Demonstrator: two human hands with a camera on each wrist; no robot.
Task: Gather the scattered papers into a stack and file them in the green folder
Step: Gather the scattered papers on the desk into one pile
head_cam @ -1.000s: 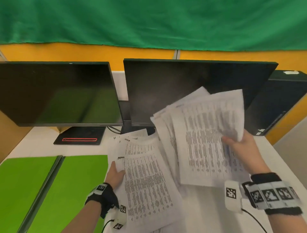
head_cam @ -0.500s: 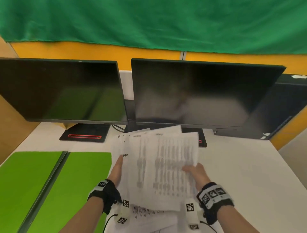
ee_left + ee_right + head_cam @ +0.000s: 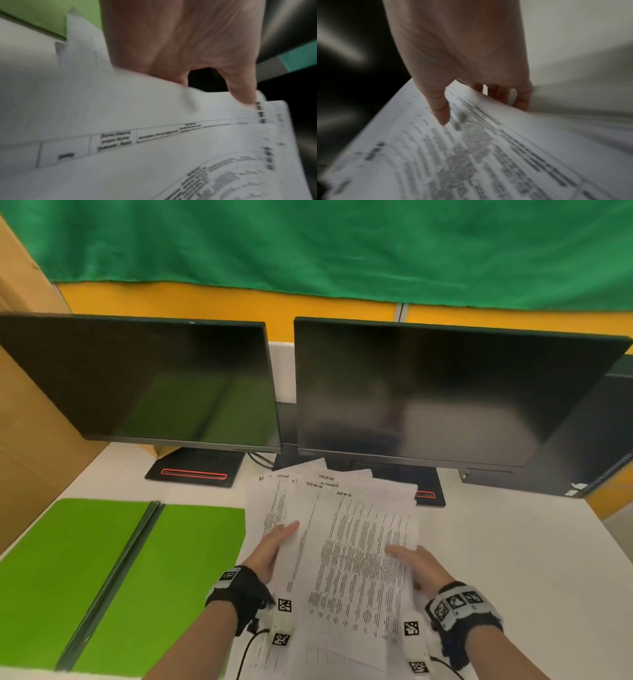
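White papers (image 3: 346, 549) sit pinched in both grips, left hand (image 3: 270, 549) and right hand (image 3: 416, 571), beside green folder (image 3: 113, 573).

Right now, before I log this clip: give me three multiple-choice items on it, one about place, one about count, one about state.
1. Where does the green folder lie relative to the papers?
A. to their left
B. to their right
C. on top of them

2. How many monitors stand on the desk?
A. one
B. two
C. three

3. What state is the folder in?
A. shut
B. open flat
C. standing upright

Answers:
1 A, since it lies beyond the left hand.
2 B, since the left monitor and right monitor stand side by side.
3 B, since both green halves flank the spine.
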